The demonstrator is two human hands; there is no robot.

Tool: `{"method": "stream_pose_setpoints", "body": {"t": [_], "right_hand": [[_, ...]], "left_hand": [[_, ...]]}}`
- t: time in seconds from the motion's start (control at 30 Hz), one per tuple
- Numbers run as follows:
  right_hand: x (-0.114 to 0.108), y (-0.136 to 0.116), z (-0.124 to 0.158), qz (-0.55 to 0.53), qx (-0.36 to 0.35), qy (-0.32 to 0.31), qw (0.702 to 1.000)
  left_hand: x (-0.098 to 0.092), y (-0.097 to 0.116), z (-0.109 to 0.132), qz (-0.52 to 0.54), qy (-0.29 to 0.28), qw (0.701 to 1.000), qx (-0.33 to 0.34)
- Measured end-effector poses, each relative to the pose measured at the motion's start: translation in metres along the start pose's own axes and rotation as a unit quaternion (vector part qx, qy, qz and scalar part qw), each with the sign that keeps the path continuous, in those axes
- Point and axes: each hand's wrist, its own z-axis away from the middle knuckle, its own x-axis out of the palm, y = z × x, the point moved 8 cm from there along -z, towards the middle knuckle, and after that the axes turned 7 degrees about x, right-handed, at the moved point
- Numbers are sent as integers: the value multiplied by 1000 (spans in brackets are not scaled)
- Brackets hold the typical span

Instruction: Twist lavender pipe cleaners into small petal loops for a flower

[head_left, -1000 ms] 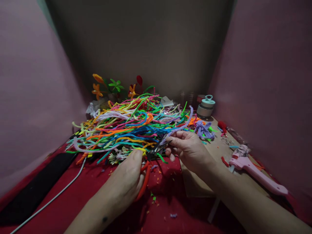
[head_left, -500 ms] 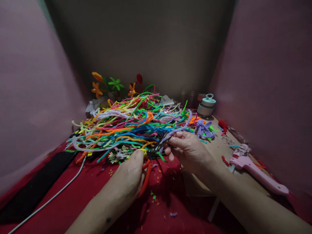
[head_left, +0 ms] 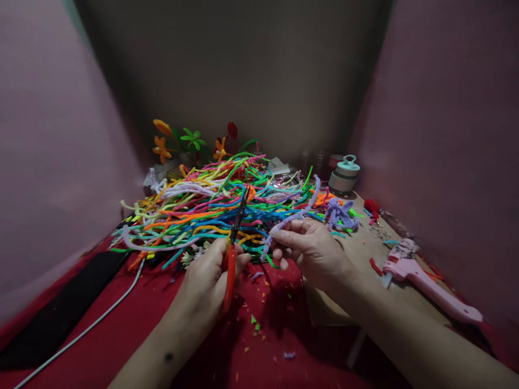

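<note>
My left hand [head_left: 213, 270] is wrapped round a pair of scissors [head_left: 230, 278] with orange-red handles. The dark blades point up and away, and look closed. My right hand [head_left: 310, 243] pinches a lilac pipe cleaner [head_left: 294, 218] between thumb and fingertips. One end of it curves up to the right; the other hangs down left of my fingers, apart from the blades. Behind both hands lies a big heap of multicoloured pipe cleaners [head_left: 211, 197]. A bundle of lilac pipe cleaner loops [head_left: 339, 214] rests right of my right hand.
A pink glue gun [head_left: 430, 286] lies on a tan board [head_left: 359, 254] at right. Behind stand a lidded jar [head_left: 344, 175] and pipe cleaner flowers [head_left: 161, 148]. A white cable [head_left: 101, 319] and a black strip [head_left: 60, 308] are at left. Small scraps dot the red cloth [head_left: 259, 356].
The scissors have moved left, away from the lilac pipe cleaner, and their blades have swung upward. My left hand has shifted left; my right hand has hardly moved.
</note>
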Motion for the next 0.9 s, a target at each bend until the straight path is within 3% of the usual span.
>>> {"method": "stream_pose_setpoints", "body": {"t": [0.17,0.33,0.6,0.9], "right_hand": [[9,8,6,52,14,-5,999],[15,15,7,43,13,-30,999],[12,17,5,-64,36,-23,997],[14,21,2,-111,32,-71,991]], "left_hand": [[19,5,4,140,-61,987,-55],[27,-4,8,192,-87,973,-91],[24,3,11,150,-76,983,-71],[21,3,8,133,-75,986,-64]]}}
